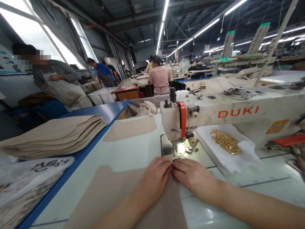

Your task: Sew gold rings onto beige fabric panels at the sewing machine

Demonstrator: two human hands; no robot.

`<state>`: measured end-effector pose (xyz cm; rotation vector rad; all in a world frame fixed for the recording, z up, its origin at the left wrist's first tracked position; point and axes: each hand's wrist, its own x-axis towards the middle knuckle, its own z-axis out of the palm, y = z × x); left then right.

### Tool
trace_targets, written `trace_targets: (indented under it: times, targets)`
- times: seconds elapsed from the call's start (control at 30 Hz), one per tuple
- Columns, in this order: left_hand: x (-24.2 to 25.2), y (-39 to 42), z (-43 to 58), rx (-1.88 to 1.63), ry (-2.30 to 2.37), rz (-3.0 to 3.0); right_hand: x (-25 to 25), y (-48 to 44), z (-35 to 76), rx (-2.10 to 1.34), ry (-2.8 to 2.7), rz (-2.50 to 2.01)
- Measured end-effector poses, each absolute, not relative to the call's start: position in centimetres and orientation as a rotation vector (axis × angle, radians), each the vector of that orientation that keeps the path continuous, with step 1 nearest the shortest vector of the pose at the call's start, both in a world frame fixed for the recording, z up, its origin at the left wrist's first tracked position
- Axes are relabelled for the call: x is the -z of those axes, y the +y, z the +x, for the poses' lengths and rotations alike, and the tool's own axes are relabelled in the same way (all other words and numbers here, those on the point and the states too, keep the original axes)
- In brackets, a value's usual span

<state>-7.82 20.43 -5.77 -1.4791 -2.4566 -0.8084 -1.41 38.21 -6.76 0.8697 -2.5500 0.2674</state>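
Observation:
A large beige fabric panel (111, 194) lies on the pale table under my forearms. My left hand (154, 175) pinches its upper edge just in front of the sewing machine (172, 127). Close beside it, my right hand (190, 173) has its fingers pressed together on the same edge, fingertips nearly touching the left ones. A small light tab of material (168, 157) shows just beyond my fingertips, near the needle and the metal needle plate (164, 144). What the fingertips hold underneath is hidden.
Gold metal rings (225, 141) lie on white cloth (247, 159) right of the needle. Another beige piece (131, 128) lies behind. Stacked panels (54, 133) and a plastic bag (35, 178) are on the blue table (102, 109) at left. Other people work beyond.

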Motion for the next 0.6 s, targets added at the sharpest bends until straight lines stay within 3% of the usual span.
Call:
trace_targets:
  times: [0.6]
  targets:
    - [4.7,20.3,-6.9,0.662,-2.448,-1.499,5.9,37.9,-1.7,-0.165,-2.635,0.906]
